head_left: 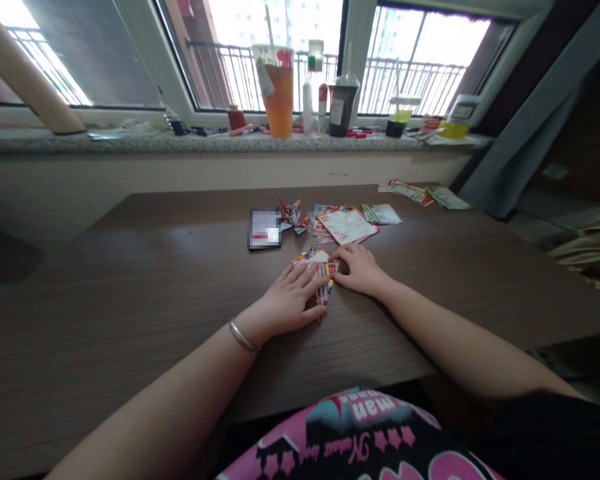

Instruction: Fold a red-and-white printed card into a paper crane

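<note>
A colourful folded paper piece lies on the dark wooden table in front of me. My left hand, with a silver bangle on the wrist, lies flat on the paper's left part, fingers stretched out. My right hand presses on the paper's right edge with its fingers curled down onto it. Just behind the paper lie a stack of printed leaflets, some small folded paper figures and a phone.
More leaflets lie at the table's far right. On the stone windowsill stand an orange drink cup, a white bottle, a dark drink cup and small clutter. A grey curtain hangs at right.
</note>
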The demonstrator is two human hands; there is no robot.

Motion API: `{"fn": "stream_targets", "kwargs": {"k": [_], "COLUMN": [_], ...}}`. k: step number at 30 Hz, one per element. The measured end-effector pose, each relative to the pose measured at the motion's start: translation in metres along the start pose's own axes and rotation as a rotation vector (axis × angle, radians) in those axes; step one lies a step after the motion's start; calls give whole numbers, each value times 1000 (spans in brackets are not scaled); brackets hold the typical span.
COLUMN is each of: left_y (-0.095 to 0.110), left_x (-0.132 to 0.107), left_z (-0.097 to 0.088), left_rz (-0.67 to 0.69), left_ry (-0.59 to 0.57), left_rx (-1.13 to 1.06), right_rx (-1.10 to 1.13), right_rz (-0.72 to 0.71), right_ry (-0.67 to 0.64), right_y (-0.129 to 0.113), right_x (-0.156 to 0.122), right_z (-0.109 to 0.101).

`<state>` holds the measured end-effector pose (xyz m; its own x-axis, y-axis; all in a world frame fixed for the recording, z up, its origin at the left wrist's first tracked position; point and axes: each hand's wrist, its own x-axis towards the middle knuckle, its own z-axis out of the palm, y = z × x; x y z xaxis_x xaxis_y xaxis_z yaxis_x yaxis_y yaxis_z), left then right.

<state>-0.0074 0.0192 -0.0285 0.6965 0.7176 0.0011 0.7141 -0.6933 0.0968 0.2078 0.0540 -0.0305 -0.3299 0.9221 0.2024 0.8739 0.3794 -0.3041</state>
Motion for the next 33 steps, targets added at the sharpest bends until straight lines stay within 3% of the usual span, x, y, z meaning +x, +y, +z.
{"fn": "stream_targets", "kwargs": {"k": [5,13,21,33], "left_y": [0,1,-1,-24], "left_x": [1,0,0,6], "left_z": [0,-1,0,-4], "left_rz": [-1,11,-9,-107], "left_ry": [3,20,41,50], "left_rx": [4,18,8,-116], "right_rx": [22,51,48,-37], "right_rz": [88,85,31,-121], "right_ry": [8,67,100,14], "right_y": [5,11,10,-2], "right_x": [7,12,15,10], "right_z": [5,10,9,3]}}
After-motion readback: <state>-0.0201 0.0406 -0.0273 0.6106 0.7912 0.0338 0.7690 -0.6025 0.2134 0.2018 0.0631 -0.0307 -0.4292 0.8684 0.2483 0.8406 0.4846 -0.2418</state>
